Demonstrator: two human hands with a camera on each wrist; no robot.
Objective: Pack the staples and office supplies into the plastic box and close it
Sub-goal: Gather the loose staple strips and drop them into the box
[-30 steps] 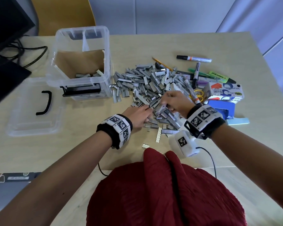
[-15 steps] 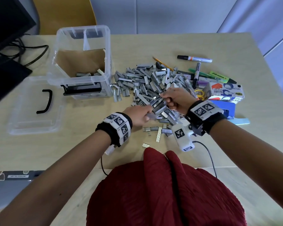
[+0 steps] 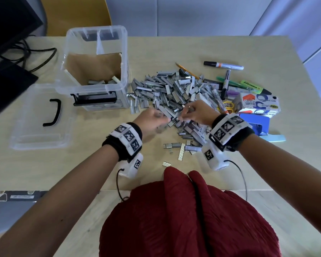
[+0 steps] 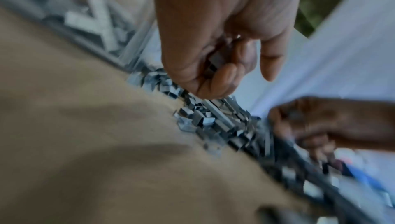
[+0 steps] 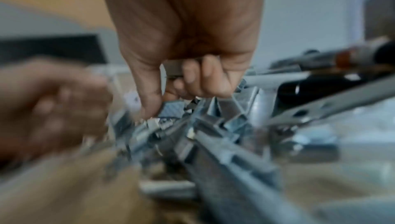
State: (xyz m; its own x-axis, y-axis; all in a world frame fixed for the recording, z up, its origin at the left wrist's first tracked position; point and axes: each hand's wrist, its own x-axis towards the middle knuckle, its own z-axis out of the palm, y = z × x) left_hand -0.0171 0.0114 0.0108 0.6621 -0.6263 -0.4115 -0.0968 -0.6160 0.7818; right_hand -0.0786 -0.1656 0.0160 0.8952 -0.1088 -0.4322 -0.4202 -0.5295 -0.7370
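left hand point(image 3: 150, 121) grip: curled on staples point(image 3: 171, 89) | right hand point(image 3: 199, 113) grip: pinching staples at heap's near edge

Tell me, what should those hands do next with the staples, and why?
Probably carry the handfuls left and drop them into the box. Both the left hand and right hand already have fingers curled round staples from the pile, the box stands open, and only a few staples lie inside.

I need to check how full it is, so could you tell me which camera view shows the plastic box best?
The head view: the plastic box stands open, staples covering its bottom. The left wrist view shows only a blurred corner; the right wrist view shows none.
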